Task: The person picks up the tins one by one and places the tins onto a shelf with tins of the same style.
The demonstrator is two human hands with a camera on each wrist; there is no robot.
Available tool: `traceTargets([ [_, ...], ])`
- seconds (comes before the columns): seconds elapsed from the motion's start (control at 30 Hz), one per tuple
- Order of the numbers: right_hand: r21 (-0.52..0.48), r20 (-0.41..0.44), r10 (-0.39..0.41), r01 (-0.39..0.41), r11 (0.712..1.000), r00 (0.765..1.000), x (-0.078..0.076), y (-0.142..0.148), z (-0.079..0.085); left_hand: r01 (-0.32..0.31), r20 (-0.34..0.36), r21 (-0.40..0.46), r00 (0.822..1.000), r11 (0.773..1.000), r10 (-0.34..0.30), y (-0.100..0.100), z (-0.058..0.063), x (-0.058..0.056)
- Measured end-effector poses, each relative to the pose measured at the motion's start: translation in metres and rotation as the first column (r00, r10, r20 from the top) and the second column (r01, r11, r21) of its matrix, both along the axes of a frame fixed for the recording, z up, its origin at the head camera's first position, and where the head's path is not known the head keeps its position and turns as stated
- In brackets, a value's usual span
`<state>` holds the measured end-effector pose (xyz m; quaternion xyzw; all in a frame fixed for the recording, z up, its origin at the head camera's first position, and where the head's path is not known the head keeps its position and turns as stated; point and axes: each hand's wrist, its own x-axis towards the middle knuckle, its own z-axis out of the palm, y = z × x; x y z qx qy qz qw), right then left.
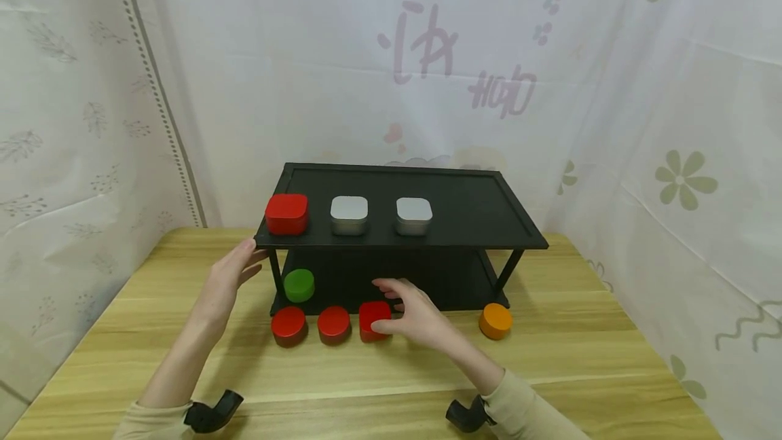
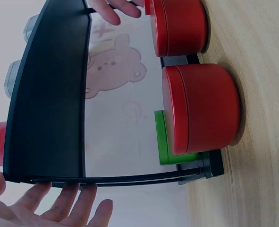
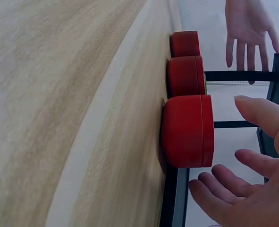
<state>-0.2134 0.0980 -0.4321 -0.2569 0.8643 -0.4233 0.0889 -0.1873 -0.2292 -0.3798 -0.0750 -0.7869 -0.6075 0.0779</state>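
My left hand (image 1: 225,280) touches the left front corner of a black two-tier shelf (image 1: 470,212), its fingers straight along the side edge. In the head view my right hand (image 1: 418,316) hovers beside a red square tin (image 1: 369,316) on the table, thumb and fingers spread. The right wrist view shows a gap between that hand and the red square tin (image 3: 186,132). Two red round tins (image 1: 289,326) (image 1: 333,324) stand in a row left of it. Behind them a green round tin (image 1: 299,285) sits on the lower tier.
On the upper tier, a red square tin (image 1: 286,214) and two silver-white square tins (image 1: 349,214) (image 1: 414,216) line the front edge. An orange round tin (image 1: 495,320) stands by the shelf's right front foot. Patterned cloth (image 1: 244,87) hangs behind the wooden table (image 1: 342,386).
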Motion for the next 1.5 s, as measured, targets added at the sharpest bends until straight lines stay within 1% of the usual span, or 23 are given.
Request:
traceTargets([
  [0.13,0.057,-0.018,-0.002,0.003,0.998,1.0,-0.002,-0.002,-0.003,0.004,-0.001,-0.002,1.0,1.0,-0.004,0.001,0.0,0.0],
  [0.27,0.092,-0.03,0.002,0.001,0.996,1.0,-0.004,-0.004,-0.006,0.003,0.0,-0.008,1.0,1.0,-0.003,0.001,0.0,0.0],
  [0.6,0.117,-0.009,0.015,-0.014,0.993,1.0,-0.005,-0.007,-0.012,-0.004,0.01,-0.003,1.0,1.0,0.004,0.001,-0.001,0.002],
  [0.83,0.121,0.002,0.015,-0.015,0.993,1.0,-0.004,-0.009,-0.011,0.0,0.005,-0.005,1.0,1.0,0.0,0.0,-0.001,0.001],
  [1.0,0.129,0.016,0.003,-0.005,0.992,1.0,-0.003,-0.009,-0.012,0.0,0.0,-0.002,1.0,1.0,0.0,0.001,-0.001,0.001],
  [1.3,0.193,-0.011,-0.015,0.017,0.981,1.0,-0.005,-0.01,-0.014,-0.005,0.007,-0.01,1.0,1.0,0.005,0.001,-0.001,0.001],
  [1.5,0.204,-0.005,-0.032,0.032,0.979,0.999,-0.006,-0.012,-0.016,-0.013,0.009,-0.004,1.0,1.0,0.013,0.001,0.0,0.002],
])
